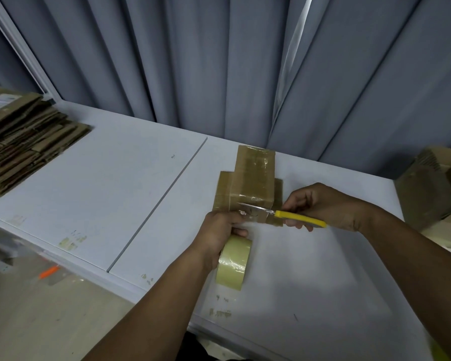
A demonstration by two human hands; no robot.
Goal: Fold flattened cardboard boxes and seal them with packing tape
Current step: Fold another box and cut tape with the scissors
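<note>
White table [310, 269]; tape roll [235, 259] partly hidden.

The table [115, 194] carries one taped box [253, 178] at the centre, one roll of tape [233, 264], one pair of scissors [297, 217] and one stack of flat boxes [24, 142] at the upper left, its sheets too crowded to count. Two hands show: left hand [219, 230], right hand [323, 204].
</note>
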